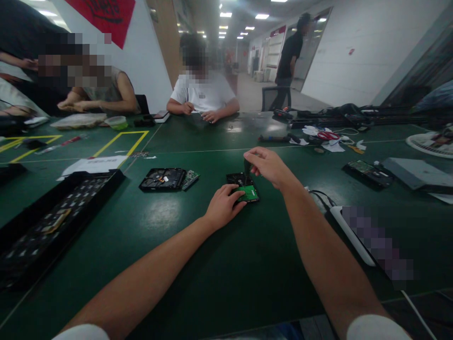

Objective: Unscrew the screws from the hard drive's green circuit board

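Observation:
A black hard drive with a green circuit board lies on the dark green table in front of me. My left hand rests on the drive's left side, its fingers wrapped round the edge and over the board. Above the drive, my right hand grips a dark screwdriver, held upright with its tip down at the drive; the tip itself is too small to make out. Left of them sits another hard drive, with a loose circuit board against its right side.
A long black tray stands at the left. On the right are a third drive, a grey box and a white-edged device. Across the table, a person in white works with both hands; more people are at the left.

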Available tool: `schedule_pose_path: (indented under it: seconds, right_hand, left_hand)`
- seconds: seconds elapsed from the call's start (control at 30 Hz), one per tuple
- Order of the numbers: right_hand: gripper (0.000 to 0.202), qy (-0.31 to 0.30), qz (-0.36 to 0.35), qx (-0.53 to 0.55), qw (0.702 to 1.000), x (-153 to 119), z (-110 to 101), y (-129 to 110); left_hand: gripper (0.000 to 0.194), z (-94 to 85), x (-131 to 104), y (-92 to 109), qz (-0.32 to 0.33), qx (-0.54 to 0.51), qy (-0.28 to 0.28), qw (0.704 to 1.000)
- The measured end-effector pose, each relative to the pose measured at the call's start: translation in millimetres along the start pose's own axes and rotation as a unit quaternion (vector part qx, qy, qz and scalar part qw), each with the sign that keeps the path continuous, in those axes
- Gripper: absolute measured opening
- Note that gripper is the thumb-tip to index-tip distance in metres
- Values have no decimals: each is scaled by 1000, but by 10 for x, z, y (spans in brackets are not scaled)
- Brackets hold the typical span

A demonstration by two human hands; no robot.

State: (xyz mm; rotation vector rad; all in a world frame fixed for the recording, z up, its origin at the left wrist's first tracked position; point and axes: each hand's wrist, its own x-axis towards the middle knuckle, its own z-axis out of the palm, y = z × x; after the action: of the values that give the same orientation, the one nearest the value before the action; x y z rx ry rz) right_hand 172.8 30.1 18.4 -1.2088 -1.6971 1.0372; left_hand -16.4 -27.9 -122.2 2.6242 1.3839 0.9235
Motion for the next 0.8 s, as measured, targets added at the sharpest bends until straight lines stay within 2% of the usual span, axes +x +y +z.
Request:
schedule_pose_path:
  seconds: [0.23,0.33,0.57,0.8]
  right_hand:
    - [20,17,14,-7,1000,1,22,-24]
    - [15,-8,14,14,1000,11,7,-17]
    - [28,-66,27,72,995,16,7,5]
    - [16,-86,79,153,981,-27,14,-40]
  left_hand:
    - [35,-10,5,10,-3,-7,5,1000]
    - [35,-5,6,6,-3,-5,4,1000]
    - [36,-16,2,9,-1,-6,-2,1000]
    - [36,-29,8,16,-3,-9,0,1000]
